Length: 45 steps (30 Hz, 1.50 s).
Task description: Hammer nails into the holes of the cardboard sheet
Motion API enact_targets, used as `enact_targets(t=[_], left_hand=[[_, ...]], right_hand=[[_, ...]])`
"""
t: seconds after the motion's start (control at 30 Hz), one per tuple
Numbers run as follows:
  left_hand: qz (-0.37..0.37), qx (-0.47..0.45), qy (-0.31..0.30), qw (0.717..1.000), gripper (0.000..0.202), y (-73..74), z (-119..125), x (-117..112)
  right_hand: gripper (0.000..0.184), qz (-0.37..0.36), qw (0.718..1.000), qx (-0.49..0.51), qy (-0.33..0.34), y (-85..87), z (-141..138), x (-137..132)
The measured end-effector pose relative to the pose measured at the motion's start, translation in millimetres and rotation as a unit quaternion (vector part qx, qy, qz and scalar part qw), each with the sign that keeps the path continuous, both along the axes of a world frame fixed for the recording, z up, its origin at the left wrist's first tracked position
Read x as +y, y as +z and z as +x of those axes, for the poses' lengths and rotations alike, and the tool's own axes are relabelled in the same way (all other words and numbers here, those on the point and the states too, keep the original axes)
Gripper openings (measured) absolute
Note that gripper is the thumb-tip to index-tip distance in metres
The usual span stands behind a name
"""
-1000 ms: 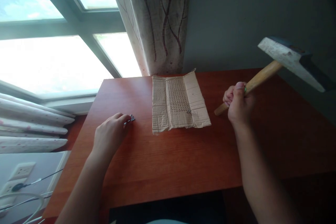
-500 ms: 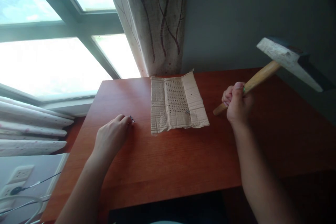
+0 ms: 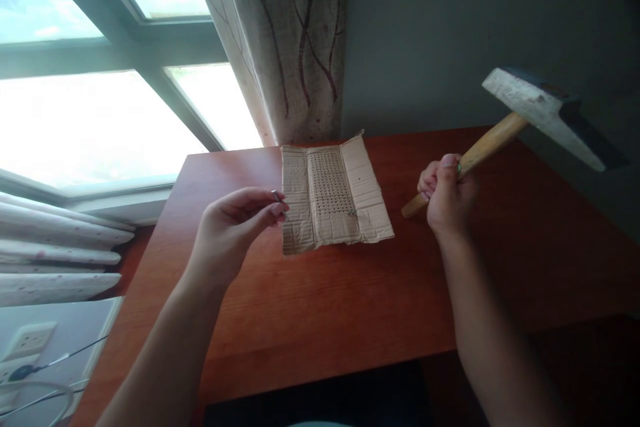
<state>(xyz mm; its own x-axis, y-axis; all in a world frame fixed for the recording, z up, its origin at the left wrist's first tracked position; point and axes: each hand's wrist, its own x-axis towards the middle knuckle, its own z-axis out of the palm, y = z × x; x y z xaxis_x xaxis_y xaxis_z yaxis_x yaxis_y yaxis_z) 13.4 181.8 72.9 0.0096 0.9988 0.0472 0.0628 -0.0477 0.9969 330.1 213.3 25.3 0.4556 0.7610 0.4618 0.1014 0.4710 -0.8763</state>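
Observation:
My left hand (image 3: pixel 233 227) is raised above the red-brown table (image 3: pixel 325 307), thumb and fingertips pinched on a small metal nail (image 3: pixel 278 197), just left of a flattened piece of cardboard (image 3: pixel 333 197). The cardboard's middle strip is full of rows of small holes. My right hand (image 3: pixel 445 197) is closed round the wooden handle of a hammer (image 3: pixel 530 117). The hammer's pale metal head is held up in the air, over the table's right side.
A patterned curtain (image 3: pixel 295 40) hangs behind the cardboard, next to a large bright window (image 3: pixel 90 80). A grey wall (image 3: pixel 450 27) backs the table. At the lower left are wall sockets with cables (image 3: pixel 30 353) and folded pale fabric (image 3: pixel 55 247).
My left hand has risen from the table with a nail pinched in its fingers and moved right towards the cardboard. The little pile of nails is out of sight. The hammer stays raised.

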Motion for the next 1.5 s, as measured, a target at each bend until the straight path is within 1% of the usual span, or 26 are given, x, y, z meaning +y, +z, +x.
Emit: enact_targets(t=[0.07, 0.13, 0.2, 0.3, 0.47, 0.63, 0.83, 1.27, 1.5], left_hand=[[0.028, 0.021, -0.051, 0.998, 0.018, 3.3, 21, 5], [0.064, 0.073, -0.088, 0.991, 0.014, 3.2, 40, 10], [0.094, 0.118, -0.109, 0.982, 0.01, 0.6, 54, 15], [0.108, 0.153, -0.13, 0.974, 0.008, -4.8, 64, 19], [0.132, 0.197, -0.123, 0.964, 0.007, -10.3, 66, 18], [0.172, 0.257, -0.117, 0.944, 0.007, -12.2, 67, 17], [0.175, 0.251, -0.109, 0.946, 0.008, -15.1, 67, 18], [0.175, 0.264, -0.112, 0.942, 0.006, -15.9, 66, 18], [0.165, 0.254, -0.116, 0.946, 0.006, -16.6, 66, 19]], right_hand=[[0.056, 0.0, 1.0, 0.0, -0.001, 0.7, -1, 0], [0.056, 0.001, 1.0, 0.001, 0.003, 1.5, -2, -1], [0.056, 0.002, 1.0, 0.004, 0.006, 1.8, -2, -1], [0.056, 0.009, 1.0, 0.012, 0.011, 1.3, 0, 0], [0.059, 0.0, 1.0, 0.015, 0.0, 0.8, 2, 0], [0.06, -0.004, 1.0, 0.016, -0.009, 2.2, 3, 0], [0.061, 0.0, 1.0, 0.017, -0.006, 2.3, 4, 0], [0.058, 0.013, 1.0, 0.021, 0.01, 3.9, 3, -1], [0.059, -0.003, 1.0, 0.016, -0.003, 3.4, 3, -2]])
